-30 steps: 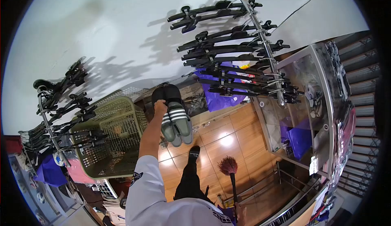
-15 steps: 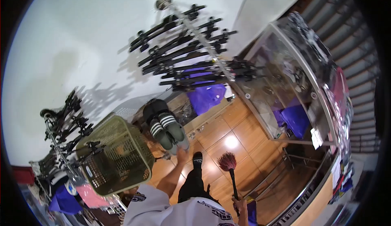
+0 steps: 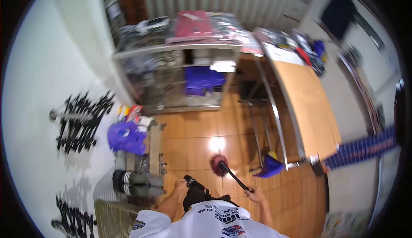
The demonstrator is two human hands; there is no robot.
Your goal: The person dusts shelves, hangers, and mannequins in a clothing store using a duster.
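Note:
My right hand (image 3: 256, 195) is closed around the black handle of a duster (image 3: 234, 176). The duster's round dark-red head (image 3: 219, 165) points away from me over the tiled floor. My left hand (image 3: 181, 184) hangs low beside my black shoe (image 3: 193, 181). Nothing shows in that hand, but its fingers are too small and blurred to read. To its left lie dark green slide sandals (image 3: 136, 184) with white stripes, apart from the hand and resting near a low wooden rack (image 3: 156, 150).
A glass display case (image 3: 171, 81) with packaged goods on top stands ahead. On the right is a metal-framed table (image 3: 307, 105), with a purple bag (image 3: 270, 167) by its leg. A green plastic basket (image 3: 113, 221) sits lower left, below wall racks (image 3: 83, 122).
My view has turned right, bringing the display case ahead and the table into full view. My left hand has come away from the sandals. The duster stays in my right hand.

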